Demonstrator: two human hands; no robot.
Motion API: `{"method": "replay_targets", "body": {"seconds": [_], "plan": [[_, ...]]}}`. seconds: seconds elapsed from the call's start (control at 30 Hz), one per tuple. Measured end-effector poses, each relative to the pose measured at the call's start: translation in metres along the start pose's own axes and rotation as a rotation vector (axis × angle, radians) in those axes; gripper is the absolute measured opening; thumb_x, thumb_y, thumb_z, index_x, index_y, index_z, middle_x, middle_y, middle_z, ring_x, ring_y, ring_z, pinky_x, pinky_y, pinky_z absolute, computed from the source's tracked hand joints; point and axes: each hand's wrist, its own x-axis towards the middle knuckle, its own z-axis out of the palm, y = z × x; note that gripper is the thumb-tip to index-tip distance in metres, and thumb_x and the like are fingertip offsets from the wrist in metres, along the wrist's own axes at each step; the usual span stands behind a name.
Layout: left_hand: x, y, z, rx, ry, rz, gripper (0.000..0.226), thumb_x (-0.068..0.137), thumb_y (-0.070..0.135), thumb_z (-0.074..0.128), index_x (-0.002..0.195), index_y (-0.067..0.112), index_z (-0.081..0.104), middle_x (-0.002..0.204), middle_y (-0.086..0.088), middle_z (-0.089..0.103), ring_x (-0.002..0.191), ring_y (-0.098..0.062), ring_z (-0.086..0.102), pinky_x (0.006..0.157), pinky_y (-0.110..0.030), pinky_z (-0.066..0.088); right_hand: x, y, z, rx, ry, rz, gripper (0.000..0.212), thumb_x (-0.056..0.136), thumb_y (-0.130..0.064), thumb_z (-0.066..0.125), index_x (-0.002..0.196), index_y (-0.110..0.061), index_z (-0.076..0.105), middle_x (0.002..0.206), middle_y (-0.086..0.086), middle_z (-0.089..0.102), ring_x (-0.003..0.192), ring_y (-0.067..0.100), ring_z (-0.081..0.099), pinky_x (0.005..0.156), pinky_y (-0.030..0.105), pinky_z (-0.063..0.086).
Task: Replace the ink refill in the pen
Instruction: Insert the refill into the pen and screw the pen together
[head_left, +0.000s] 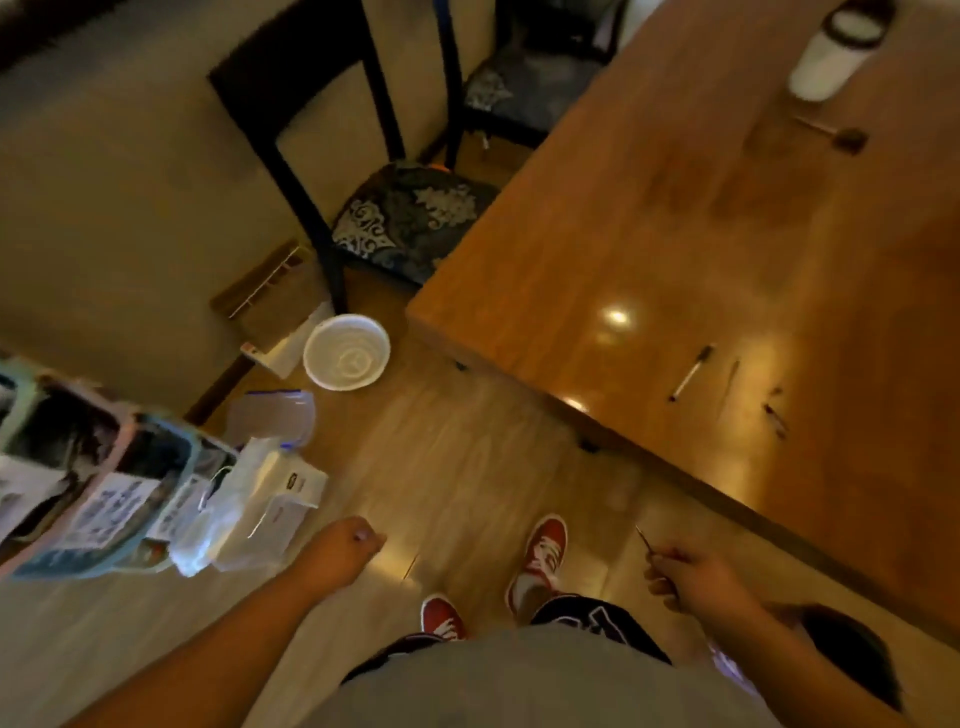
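Note:
A white pen with a dark cap (691, 372) lies on the wooden table (675, 234) near its front edge. Beside it, to the right, lie a thin dark refill-like stick (731, 374) and a couple of small dark pen parts (775, 410). My right hand (691, 577) is below the table edge, fingers closed on a thin dark refill (644, 540) whose tip points up and left. My left hand (345, 545) hangs over the floor as a closed fist; nothing shows in it. A thin light stick (411, 566) lies on the floor between my hands.
I stand on a wood floor in red shoes (543, 551). A white bowl (346, 351) sits on the floor by a dark chair (405, 218). Bins with bags and papers (130, 483) crowd the left. A white tumbler (831, 52) stands at the table's far end.

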Motion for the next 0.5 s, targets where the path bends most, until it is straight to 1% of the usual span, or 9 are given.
{"method": "replay_targets", "body": {"seconds": [0.03,0.07,0.1,0.17,0.23,0.3,0.37,0.43,0.5], "plan": [[0.012,0.022,-0.002,0.006,-0.008,0.027,0.021,0.09,0.02,0.063,0.073,0.008,0.062,0.085,-0.022,0.067,0.084,-0.035,0.064,0.082,-0.045,0.052,0.001,-0.002,-0.007,0.045,0.025,0.011,0.015,0.096,0.0,0.048,0.09,0.002,0.062,0.075,0.016,0.06,0.062,0.022,0.052,0.054,0.029,0.038],[0.023,0.045,-0.002,0.019,-0.012,0.063,0.02,0.089,0.018,0.063,0.071,0.01,0.061,0.082,-0.02,0.067,0.082,-0.034,0.064,0.083,-0.046,0.052,0.003,-0.006,-0.014,0.08,0.039,0.014,0.015,0.096,0.0,0.048,0.091,0.002,0.062,0.075,0.015,0.06,0.062,0.021,0.052,0.054,0.028,0.038],[0.033,0.068,0.001,0.034,-0.014,0.113,0.019,0.089,0.018,0.064,0.071,0.014,0.062,0.078,-0.014,0.067,0.08,-0.03,0.064,0.081,-0.045,0.053,0.006,-0.011,-0.02,0.101,0.046,0.012,0.014,0.096,-0.001,0.048,0.092,0.001,0.062,0.075,0.014,0.06,0.062,0.02,0.053,0.055,0.028,0.038],[0.05,0.119,0.01,0.054,-0.029,0.21,0.014,0.089,0.023,0.064,0.076,0.02,0.064,0.074,-0.002,0.065,0.075,-0.022,0.063,0.074,-0.037,0.052,0.015,-0.023,-0.033,0.117,0.053,-0.015,0.014,0.096,-0.002,0.049,0.093,0.001,0.062,0.077,0.014,0.063,0.064,0.02,0.056,0.057,0.029,0.041],[0.061,0.17,0.022,0.095,-0.048,0.31,0.009,0.089,0.031,0.063,0.085,0.023,0.066,0.077,0.004,0.065,0.075,-0.015,0.063,0.068,-0.03,0.049,0.025,-0.041,-0.048,0.129,0.048,-0.048,0.014,0.096,-0.004,0.05,0.092,0.0,0.063,0.08,0.014,0.066,0.067,0.021,0.059,0.06,0.03,0.044],[0.068,0.221,0.037,0.145,-0.071,0.408,0.012,0.089,0.037,0.061,0.093,0.027,0.066,0.083,0.009,0.066,0.078,-0.005,0.063,0.067,-0.024,0.047,0.037,-0.061,-0.067,0.133,0.041,-0.072,0.014,0.096,-0.007,0.051,0.093,-0.003,0.065,0.084,0.013,0.069,0.071,0.022,0.062,0.063,0.03,0.047],[0.073,0.267,0.054,0.19,-0.096,0.478,0.013,0.09,0.041,0.058,0.096,0.031,0.064,0.086,0.013,0.066,0.08,0.0,0.062,0.068,-0.021,0.048,0.051,-0.082,-0.088,0.133,0.026,-0.108,0.015,0.096,-0.01,0.052,0.092,-0.008,0.066,0.086,0.011,0.071,0.074,0.02,0.065,0.064,0.029,0.051],[0.08,0.309,0.071,0.27,-0.113,0.518,0.019,0.09,0.044,0.055,0.101,0.03,0.064,0.091,0.013,0.066,0.082,0.0,0.061,0.071,-0.023,0.052,0.067,-0.102,-0.107,0.172,0.002,-0.14,0.015,0.095,-0.01,0.053,0.09,-0.009,0.067,0.083,0.009,0.071,0.071,0.018,0.066,0.063,0.027,0.052],[0.092,0.347,0.088,0.352,-0.116,0.547,0.024,0.091,0.045,0.054,0.105,0.027,0.062,0.095,0.009,0.066,0.084,-0.006,0.062,0.074,-0.03,0.056,0.084,-0.121,-0.126,0.204,0.007,-0.158,0.015,0.095,-0.009,0.053,0.088,-0.011,0.067,0.08,0.008,0.072,0.067,0.014,0.065,0.058,0.022,0.051]]}}
